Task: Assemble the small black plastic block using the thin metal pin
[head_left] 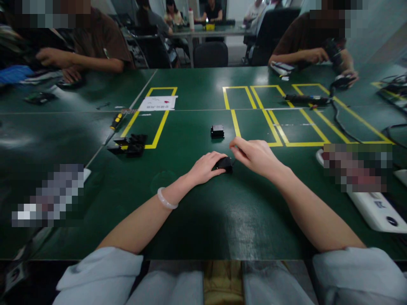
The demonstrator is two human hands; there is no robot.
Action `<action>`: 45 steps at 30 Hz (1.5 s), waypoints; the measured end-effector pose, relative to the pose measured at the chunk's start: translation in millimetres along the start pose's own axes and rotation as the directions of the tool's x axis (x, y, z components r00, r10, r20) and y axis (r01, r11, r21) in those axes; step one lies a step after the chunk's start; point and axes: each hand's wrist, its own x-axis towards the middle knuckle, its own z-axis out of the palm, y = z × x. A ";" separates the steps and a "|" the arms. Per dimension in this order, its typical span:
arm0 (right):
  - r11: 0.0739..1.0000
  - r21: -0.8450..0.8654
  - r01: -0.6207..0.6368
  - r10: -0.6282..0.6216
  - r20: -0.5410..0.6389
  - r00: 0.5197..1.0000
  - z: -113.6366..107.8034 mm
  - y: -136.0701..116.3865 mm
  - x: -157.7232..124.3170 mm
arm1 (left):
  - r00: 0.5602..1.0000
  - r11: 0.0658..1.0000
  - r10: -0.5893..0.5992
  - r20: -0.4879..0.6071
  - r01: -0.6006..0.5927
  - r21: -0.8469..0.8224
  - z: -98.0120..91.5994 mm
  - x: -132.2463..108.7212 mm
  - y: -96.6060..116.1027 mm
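Observation:
My left hand [206, 167] is closed on a small black block-shaped part [226, 163], which rests at the table surface with the fingers over its left side. Just to its right, my right hand [256, 156] has its fingers curled in a pinch. A thin dark bit shows between that hand and the block, too small to make out. Beyond both hands stands a second small black block [217, 132] with a paler top.
Yellow tape outlines mark the green table [197, 220]. At left lie several black parts [132, 145], a yellow-black screwdriver [117, 121] and a paper sheet [158, 103]. A white-cased device [370, 207] lies right. Two people work across the table; a black tool [307, 99] lies near one.

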 end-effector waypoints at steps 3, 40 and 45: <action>1.000 -0.007 -0.025 0.025 0.010 1.000 -0.4 -0.2 1.0 | 1.000 1.000 -0.001 0.003 0.001 -0.001 -0.6 -0.1 0.5; 0.993 -0.111 -0.034 0.054 0.186 0.981 -22.5 0.6 4.9 | 0.999 1.000 0.003 0.053 -0.003 -0.011 -1.6 -2.1 -2.9; 0.993 -0.100 -0.063 0.083 0.206 0.975 -23.1 0.8 9.2 | 0.999 0.999 -0.038 0.002 0.038 0.001 -10.6 -9.3 5.7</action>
